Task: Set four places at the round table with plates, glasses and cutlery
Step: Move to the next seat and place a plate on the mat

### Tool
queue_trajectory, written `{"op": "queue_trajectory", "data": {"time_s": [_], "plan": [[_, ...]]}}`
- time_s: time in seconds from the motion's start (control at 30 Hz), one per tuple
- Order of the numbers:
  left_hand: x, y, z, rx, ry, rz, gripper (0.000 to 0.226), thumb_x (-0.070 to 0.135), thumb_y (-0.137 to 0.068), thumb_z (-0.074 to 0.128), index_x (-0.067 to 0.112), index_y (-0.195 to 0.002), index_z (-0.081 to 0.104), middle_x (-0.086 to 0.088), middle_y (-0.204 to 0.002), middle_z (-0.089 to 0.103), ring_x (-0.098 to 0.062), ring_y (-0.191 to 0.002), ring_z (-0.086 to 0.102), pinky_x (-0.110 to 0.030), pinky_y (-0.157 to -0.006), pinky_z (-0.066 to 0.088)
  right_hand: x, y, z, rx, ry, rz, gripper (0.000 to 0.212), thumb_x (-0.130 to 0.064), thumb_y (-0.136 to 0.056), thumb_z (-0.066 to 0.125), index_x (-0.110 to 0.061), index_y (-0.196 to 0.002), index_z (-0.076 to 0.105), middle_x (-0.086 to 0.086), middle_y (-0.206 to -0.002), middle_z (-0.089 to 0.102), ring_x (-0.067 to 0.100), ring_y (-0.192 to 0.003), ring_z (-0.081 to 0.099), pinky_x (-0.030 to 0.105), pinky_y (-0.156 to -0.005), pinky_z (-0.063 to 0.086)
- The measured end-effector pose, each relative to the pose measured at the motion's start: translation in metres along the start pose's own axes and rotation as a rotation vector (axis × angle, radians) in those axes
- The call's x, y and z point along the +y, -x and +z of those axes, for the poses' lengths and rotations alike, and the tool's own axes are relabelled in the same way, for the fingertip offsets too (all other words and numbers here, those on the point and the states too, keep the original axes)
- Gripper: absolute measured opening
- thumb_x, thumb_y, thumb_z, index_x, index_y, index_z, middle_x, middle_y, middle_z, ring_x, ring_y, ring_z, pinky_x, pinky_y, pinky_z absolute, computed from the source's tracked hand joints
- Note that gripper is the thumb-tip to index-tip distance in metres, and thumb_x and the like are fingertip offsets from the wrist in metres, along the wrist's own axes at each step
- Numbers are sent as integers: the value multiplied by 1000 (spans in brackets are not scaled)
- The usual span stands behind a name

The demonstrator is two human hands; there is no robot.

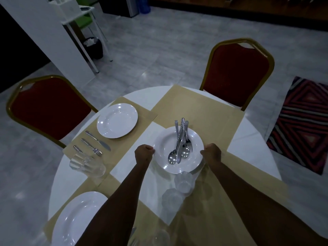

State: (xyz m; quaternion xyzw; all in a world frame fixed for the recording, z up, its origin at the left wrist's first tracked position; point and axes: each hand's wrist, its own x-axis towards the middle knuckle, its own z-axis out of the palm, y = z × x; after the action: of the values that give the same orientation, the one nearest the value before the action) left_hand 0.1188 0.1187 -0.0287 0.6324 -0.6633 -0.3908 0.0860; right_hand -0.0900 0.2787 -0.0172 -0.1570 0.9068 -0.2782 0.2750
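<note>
White round table (255, 139): tan paper mats laid across it, one per place
Red chairs: one (237, 73) at the far side, one (48, 110) at the left, both gold-framed
Near-left plate (74, 221): white, on a mat at the bottom edge
Far-left plate (117, 120): white, bare, on its mat before the left chair
Held plate (165, 148): white, near the table's middle, a second rim showing under its right edge
Left hand (144, 153): closed on the held plate's left rim
Right hand (212, 152): closed on its right rim
Cutlery pile (181, 141): spoons, forks and knives heaped on the held plate
Left place cutlery: knife (98, 140), fork (92, 147), third piece partly hidden, beside the far-left plate
Glasses: one (87, 166) at the left place, blurred; two (183, 181) just below the held plate
</note>
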Motion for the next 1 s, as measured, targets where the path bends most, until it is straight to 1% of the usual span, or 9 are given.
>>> {"op": "queue_trajectory", "data": {"time_s": [0.1,0.23,0.3,0.37,0.47,0.6,0.7,0.87,1.0], "plan": [[-2,-6,1,-8,14,-37,10,20,-71,75,14,-79,75,0,-82,74,-17,-83,67,-30,-83,55,-3,-4,4,-13,-50,65,13,-6,-72,65,7,-73,62,12,-66,56,25,-67,54,27,-60,38],[-3,-8,1,-47,29,-72,12,23,-68,76,13,-67,68,0,-72,70,-17,-73,64,-28,-75,52,-6,-10,12,-29,-75,110,29,-11,-78,67,-2,-55,51,7,-57,52,23,-67,55,28,-61,42],[-3,-7,0,-67,49,-79,18,22,-70,75,16,-58,63,1,-62,64,-16,-64,60,-26,-67,48,-7,-14,14,-31,-151,158,21,-12,-79,68,7,-71,62,15,-72,61,27,-75,60,34,-71,50],[-5,-6,-1,-85,83,-82,23,20,-71,74,16,-54,60,2,-54,59,-15,-58,55,-24,-63,43,-4,-18,15,-51,-249,225,32,-14,-78,71,14,-93,63,21,-90,66,33,-87,64,39,-80,52],[-8,-7,-1,-80,131,-71,17,16,-73,73,12,-58,66,-1,-57,63,-16,-59,59,-27,-65,50,-2,-21,14,-80,-338,248,40,-16,-78,73,13,-103,61,23,-99,65,32,-89,63,35,-72,48],[-5,-8,1,-62,199,-73,6,13,-76,74,7,-76,72,-4,-69,68,-14,-62,64,-26,-68,54,6,-27,7,-106,-302,153,19,-20,-82,68,-3,-78,59,15,-85,60,25,-77,55,32,-69,43],[0,-11,3,-73,218,-58,4,13,-77,73,9,-76,71,-4,-71,69,-17,-66,66,-28,-71,56,12,-33,-1,-133,-254,63,29,-22,-84,65,-12,-60,50,11,-75,57,24,-73,53,32,-69,40],[18,-18,5,-73,213,8,5,13,-78,72,9,-79,74,-5,-77,71,-18,-68,64,-28,-68,53,13,-40,-14,-152,-325,25,30,-27,-82,65,-14,-59,50,10,-68,55,22,-64,50,31,-63,39],[47,-30,11,-81,238,61,7,12,-80,71,7,-83,74,-7,-76,71,-11,-57,61,-16,-54,48,13,-61,-23,-166,-506,60,20,-33,-76,62,-16,-67,59,16,-82,62,27,-77,58,38,-70,46]]}}
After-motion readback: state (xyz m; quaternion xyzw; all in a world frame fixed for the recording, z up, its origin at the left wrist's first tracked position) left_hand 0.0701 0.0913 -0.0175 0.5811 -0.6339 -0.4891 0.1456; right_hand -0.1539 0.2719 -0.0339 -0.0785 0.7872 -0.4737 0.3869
